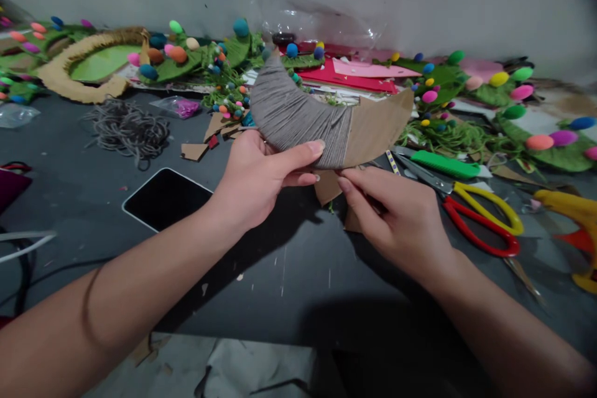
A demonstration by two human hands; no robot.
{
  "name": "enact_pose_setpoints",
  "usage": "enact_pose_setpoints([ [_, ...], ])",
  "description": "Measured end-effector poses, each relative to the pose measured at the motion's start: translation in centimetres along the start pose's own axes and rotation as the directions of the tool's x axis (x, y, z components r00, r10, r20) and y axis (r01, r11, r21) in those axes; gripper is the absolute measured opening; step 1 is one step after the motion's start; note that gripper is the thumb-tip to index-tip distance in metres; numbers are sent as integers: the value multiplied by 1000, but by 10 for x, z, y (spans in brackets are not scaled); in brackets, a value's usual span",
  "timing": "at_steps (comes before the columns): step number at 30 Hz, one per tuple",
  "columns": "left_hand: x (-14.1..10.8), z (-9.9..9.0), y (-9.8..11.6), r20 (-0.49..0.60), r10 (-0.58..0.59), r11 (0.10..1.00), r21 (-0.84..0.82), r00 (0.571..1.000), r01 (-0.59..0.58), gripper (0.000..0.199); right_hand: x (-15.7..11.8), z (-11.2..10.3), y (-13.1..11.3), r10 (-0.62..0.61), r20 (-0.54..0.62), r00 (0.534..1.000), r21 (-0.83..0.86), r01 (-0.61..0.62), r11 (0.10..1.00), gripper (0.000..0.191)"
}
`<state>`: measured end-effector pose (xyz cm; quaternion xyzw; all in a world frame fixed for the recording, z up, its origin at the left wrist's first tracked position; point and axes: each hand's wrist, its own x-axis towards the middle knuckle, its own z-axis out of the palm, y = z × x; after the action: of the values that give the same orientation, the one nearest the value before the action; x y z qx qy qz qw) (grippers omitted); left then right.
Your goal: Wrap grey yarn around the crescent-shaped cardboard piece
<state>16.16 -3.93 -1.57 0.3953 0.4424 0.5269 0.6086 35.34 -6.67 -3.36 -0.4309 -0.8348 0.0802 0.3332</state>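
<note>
Left hand [259, 177] grips the cardboard crescent [380, 127]; right hand [401, 217], pinched closed, meets its lower edge; yarn [298, 115] between should lie snug.

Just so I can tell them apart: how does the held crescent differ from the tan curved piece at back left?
The crescent is part gray yarn, part bare cardboard; the curved piece is mostly tan. The crescent is in the left hand; the curved piece lies untouched at the back. The crescent opens wide; the curved piece bends farther round. Both are curved.
</note>
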Motion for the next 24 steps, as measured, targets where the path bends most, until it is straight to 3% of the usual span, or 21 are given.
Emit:
enact_pose_setpoints([
  [20, 0, 1, -9, -10, 158, 977, 147, 987, -154, 24, 0, 1, 1, -23, 15, 1000, -13, 23, 1000, 17],
  [24, 1, 1, -8, -17, 187, 954, 240, 982, -178, 23, 1, -2, 1, -33, 17, 999, -32, 33, 999, 15],
])
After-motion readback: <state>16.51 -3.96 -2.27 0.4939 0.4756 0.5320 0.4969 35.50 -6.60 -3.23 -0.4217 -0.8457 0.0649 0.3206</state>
